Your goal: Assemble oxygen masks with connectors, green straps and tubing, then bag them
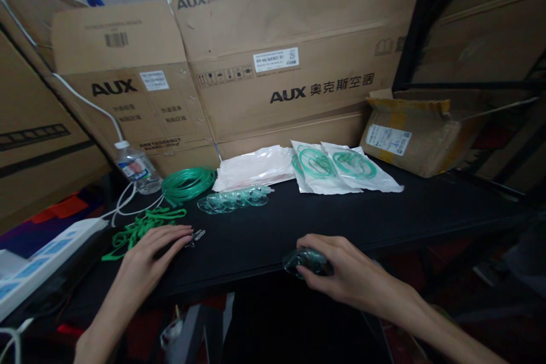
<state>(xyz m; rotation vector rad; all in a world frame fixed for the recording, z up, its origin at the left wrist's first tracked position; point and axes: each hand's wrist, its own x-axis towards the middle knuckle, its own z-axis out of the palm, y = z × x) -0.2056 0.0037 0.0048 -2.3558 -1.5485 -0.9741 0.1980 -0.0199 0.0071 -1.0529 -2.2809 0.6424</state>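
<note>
My left hand [160, 247] is low over the left part of the black table, thumb and fingertips closed on a small clear plastic piece [198, 234]. More clear bits lie just under the fingertips, too small to make out. Beside this hand lies a heap of green elastic straps [143, 228]. At the table's front edge, my right hand [336, 267] grips a translucent green face mask [305, 260], partly hidden by the fingers. Farther back, a row of similar nested masks [234, 199] lies between the two hands.
A coil of green tubing [187, 183] sits near a plastic bottle [137, 168]. White pouches [256, 168] and bagged tubing sets [345, 168] line the back, before large cartons [290, 28]. An opened box [409, 136] stands right, a power strip [51, 256] left.
</note>
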